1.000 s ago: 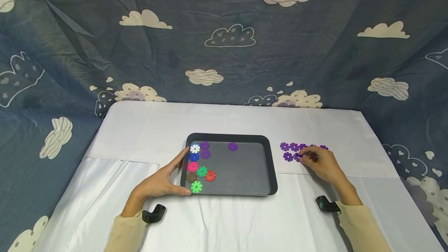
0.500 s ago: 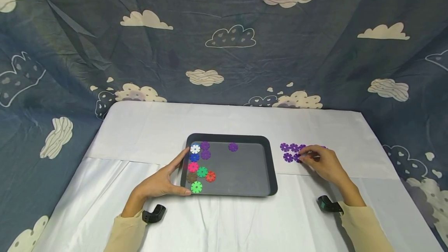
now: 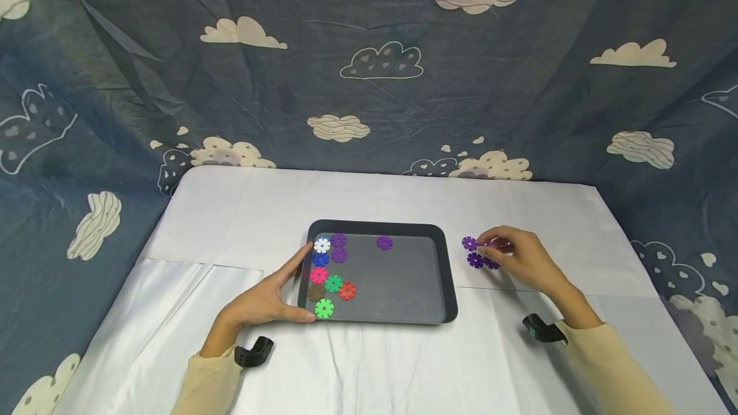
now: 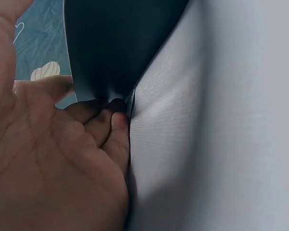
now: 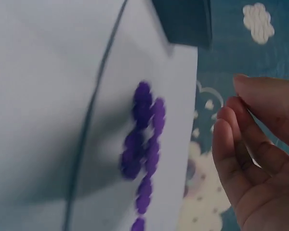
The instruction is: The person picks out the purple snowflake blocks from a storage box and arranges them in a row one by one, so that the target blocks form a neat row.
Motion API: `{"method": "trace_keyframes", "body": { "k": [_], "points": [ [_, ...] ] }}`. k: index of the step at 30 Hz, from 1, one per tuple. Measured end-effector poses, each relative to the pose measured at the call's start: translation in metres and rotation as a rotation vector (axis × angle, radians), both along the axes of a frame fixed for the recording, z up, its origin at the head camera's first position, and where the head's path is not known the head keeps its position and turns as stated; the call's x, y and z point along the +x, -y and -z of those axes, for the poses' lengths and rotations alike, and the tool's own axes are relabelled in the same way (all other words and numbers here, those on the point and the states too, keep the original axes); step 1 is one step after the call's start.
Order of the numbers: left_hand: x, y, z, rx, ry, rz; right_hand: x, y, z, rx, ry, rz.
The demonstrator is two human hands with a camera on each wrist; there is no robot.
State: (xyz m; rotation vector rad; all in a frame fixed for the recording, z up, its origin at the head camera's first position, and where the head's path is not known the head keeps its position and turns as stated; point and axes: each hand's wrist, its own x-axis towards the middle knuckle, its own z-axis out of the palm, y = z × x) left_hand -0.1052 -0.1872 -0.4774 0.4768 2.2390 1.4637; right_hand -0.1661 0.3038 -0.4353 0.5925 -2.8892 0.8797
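In the head view, my left hand (image 3: 259,300) holds the left side of a dark grey tray (image 3: 398,322), thumb at its near corner and forefinger along the left rim. Bent fingers (image 4: 118,137) press against the tray's wall in the left wrist view. My right hand (image 3: 527,258) hovers over purple flower-shaped discs (image 3: 475,260) right of the tray, partly covering them. In the right wrist view, its thumb and fingers are loosely curved with a small gap, and I see nothing between them; the purple discs (image 5: 153,149) lie below on the white cloth.
Inside the tray, white (image 3: 321,245), blue (image 3: 319,259), pink (image 3: 319,275), brown (image 3: 316,292), green (image 3: 324,308) and red discs (image 3: 347,291) lie at the left. A purple disc (image 3: 384,243) lies apart near its far rim. Behind the white-covered table (image 3: 369,194) hangs a cloud-patterned cloth (image 3: 380,104).
My right hand has lifted and shifted left over the purple discs, covering the ones farther right. My left hand and the tray have stayed put.
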Motion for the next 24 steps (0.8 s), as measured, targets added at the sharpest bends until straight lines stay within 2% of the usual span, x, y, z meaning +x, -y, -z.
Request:
{"method": "trace_keyframes", "body": {
  "k": [3,7,12,17,24],
  "points": [
    [0.0,0.0,0.0,-0.003,0.004,0.0,-0.003,0.01,-0.01,-0.053,0.048,-0.029],
    [0.0,0.0,0.0,-0.001,0.001,0.0,-0.007,0.028,-0.021,-0.136,0.179,-0.057],
    [0.0,0.0,0.0,0.009,-0.004,0.002,-0.013,0.053,-0.028,-0.184,0.283,-0.148],
    [0.0,0.001,-0.002,0.003,-0.019,0.006,-0.025,0.081,-0.032,-0.105,0.302,-0.236],
    [0.0,0.001,-0.003,0.002,-0.012,0.004,-0.044,0.114,-0.028,-0.021,0.36,-0.344]
  ]
}}
